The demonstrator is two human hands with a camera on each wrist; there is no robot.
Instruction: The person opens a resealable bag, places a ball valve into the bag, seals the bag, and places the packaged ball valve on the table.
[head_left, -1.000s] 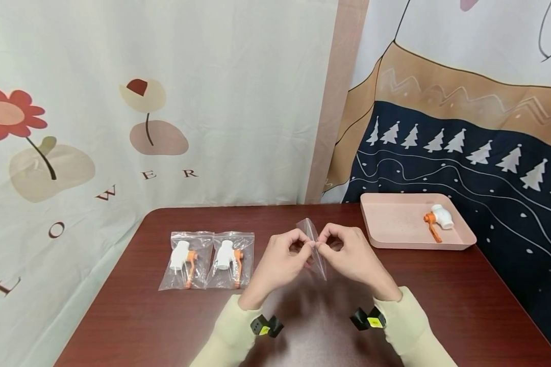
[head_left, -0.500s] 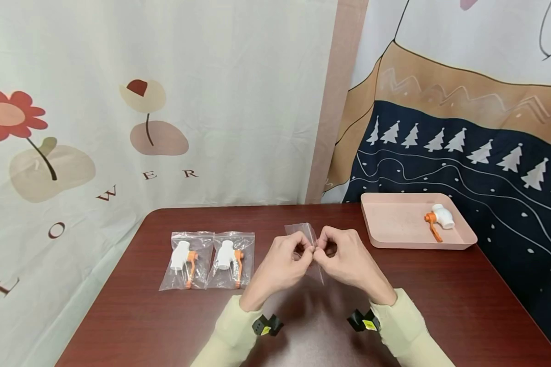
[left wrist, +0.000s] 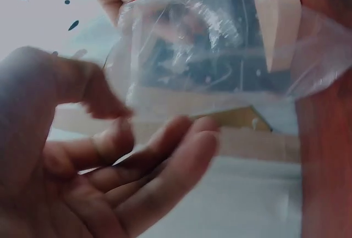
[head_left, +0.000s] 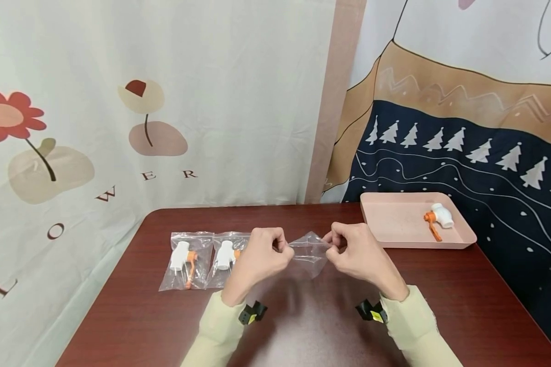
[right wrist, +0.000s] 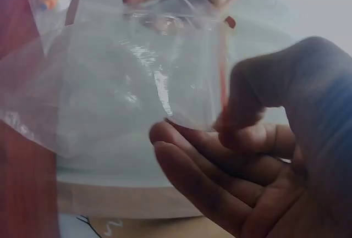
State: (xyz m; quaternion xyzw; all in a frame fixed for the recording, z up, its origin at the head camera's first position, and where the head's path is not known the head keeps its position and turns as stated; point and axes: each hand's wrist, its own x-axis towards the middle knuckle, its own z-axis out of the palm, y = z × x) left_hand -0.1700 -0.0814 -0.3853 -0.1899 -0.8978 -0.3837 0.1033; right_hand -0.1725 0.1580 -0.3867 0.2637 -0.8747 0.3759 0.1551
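A small, empty clear plastic zip bag [head_left: 308, 253] hangs in the air above the middle of the dark red-brown desk [head_left: 441, 295], stretched between both hands. The left hand [head_left: 257, 257] pinches the bag's left top edge, its grip closed on the plastic between thumb and fingertips; the right hand [head_left: 355, 252] pinches the right top edge the same way. In the wrist views the film [left wrist: 220, 56] bulges between the two pinches. Just left of the left hand, two sealed clear bags lie side by side on the desk, each holding a white and orange spray nozzle [head_left: 182, 259] [head_left: 224, 256]. Well to the right, a pink rectangular plastic tray [head_left: 395, 224] holds one loose white and orange nozzle [head_left: 437, 218].
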